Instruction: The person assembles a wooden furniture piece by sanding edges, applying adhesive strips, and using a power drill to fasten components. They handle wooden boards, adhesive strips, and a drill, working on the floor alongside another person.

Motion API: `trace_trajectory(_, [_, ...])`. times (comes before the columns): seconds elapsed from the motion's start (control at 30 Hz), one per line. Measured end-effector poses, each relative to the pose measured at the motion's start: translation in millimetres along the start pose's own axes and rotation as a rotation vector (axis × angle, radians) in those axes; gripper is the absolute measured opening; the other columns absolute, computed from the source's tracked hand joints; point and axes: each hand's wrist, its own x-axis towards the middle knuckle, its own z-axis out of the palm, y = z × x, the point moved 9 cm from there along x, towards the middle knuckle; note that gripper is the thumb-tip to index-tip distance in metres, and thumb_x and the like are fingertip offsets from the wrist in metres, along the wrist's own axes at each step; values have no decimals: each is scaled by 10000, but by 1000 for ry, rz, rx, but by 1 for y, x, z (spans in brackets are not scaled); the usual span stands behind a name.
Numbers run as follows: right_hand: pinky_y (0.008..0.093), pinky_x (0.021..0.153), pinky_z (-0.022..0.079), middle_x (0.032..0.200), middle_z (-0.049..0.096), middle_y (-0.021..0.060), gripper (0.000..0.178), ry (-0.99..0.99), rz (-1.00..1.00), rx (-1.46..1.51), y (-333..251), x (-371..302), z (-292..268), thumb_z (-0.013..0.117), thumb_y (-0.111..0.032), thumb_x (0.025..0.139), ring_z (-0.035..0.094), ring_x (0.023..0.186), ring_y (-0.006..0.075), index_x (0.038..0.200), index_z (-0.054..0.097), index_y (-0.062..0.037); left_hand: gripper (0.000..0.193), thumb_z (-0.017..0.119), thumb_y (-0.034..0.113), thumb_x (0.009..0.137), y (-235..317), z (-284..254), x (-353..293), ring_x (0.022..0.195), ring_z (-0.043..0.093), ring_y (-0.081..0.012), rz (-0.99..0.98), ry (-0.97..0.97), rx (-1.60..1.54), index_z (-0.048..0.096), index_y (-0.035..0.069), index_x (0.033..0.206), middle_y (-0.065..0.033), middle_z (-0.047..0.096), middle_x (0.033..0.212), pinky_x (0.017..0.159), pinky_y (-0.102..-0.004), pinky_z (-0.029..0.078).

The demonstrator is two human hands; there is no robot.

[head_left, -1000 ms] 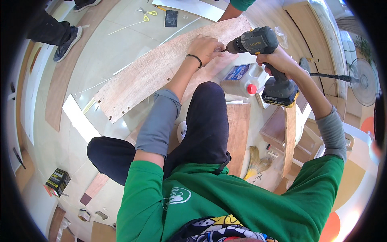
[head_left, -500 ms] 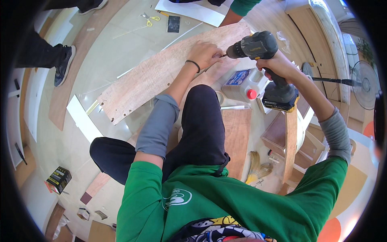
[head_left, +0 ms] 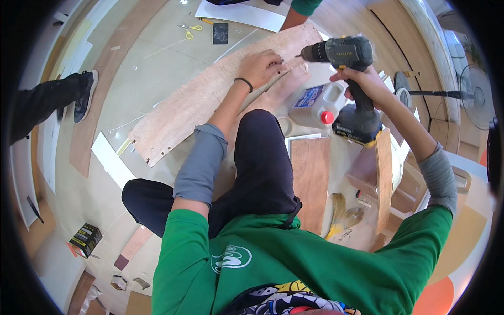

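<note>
Wooden board [head_left: 194, 102]: you have this long, flat piece in front of your raised knee [head_left: 260, 123], lying on a slant above the pale floor [head_left: 173, 58]. It looks like you are at the part where the drill gets lined up with the wood. I think your next move calls for a straight tip, a still board and fingers well out of the way. The top is light pinkish brown and looks dull and a bit rough. Its left end has little dark spots [head_left: 148, 160] near the corner.
Pinkish wood panel [head_left: 290, 80]: this sits by the board's near edge, and you can't tell from here if the two are joined.
Co-worker's arm [head_left: 295, 18]: it comes down behind the board's far end, across from you, and the hand is hidden.
White jug [head_left: 310, 113]: it is on the floor below your drill, with a red cap.
Cordless drill [head_left: 341, 51]: you hold it up in the air, dark with yellow bits, its nose pointing left.
Right hand [head_left: 367, 86]: your fingers are wrapped around the drill's handle.
Left hand [head_left: 258, 68]: it rests on the board with bent fingers, but I can't tell if they pinch anything small.
Drill bit [head_left: 298, 55]: it is thin and dark, near your left fingertips but apart from them. I can't tell if it touches the wood.
</note>
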Motion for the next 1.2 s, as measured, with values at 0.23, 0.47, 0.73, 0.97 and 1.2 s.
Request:
trace_trajectory(0.23, [264, 484, 483, 911, 665, 75, 326, 198, 42, -79, 48, 36, -46, 629, -260, 839, 579, 530, 124, 1058, 599, -21, 328, 443, 343, 977, -12, -8, -1, 774, 610, -355, -212, 145, -116, 593, 57, 921, -152, 620, 783, 690, -457, 445])
trace_trajectory(0.47, [265, 506, 489, 907, 663, 65, 314, 253, 19, -31, 68, 54, -63, 640, -278, 831, 572, 546, 118, 1002, 619, -16, 445, 437, 453, 981, -4, -6, -1, 721, 577, -399, -255, 11, -21, 561, 41, 871, -193, 575, 697, 659, -459, 422])
trace_trajectory(0.73, [256, 499, 489, 876, 662, 51, 272, 192, 26, -89, 68, 60, -62, 630, -277, 829, 565, 535, 109, 966, 620, -41, 496, 330, 432, 1007, -19, -8, -7, 771, 584, -447, -303, 93, -64, 607, 37, 892, -244, 624, 790, 717, -521, 431])
trace_trajectory(0.97, [258, 445, 473, 862, 677, 57, 318, 138, -15, -263, 56, 72, -80, 641, -267, 809, 558, 496, 104, 1022, 609, -33, 455, 349, 394, 1006, -8, -11, -5, 790, 589, -447, -229, 124, 3, 609, 40, 888, -241, 631, 811, 726, -513, 443])
trace_trajectory(1.2, [257, 460, 479, 862, 676, 58, 305, -86, -249, -833, 15, 100, -89, 678, -110, 765, 551, 487, 101, 1048, 595, -28, 388, 410, 359, 988, -5, -4, 1, 793, 599, -433, -237, 24, 96, 585, 42, 850, -215, 639, 805, 711, -506, 449])
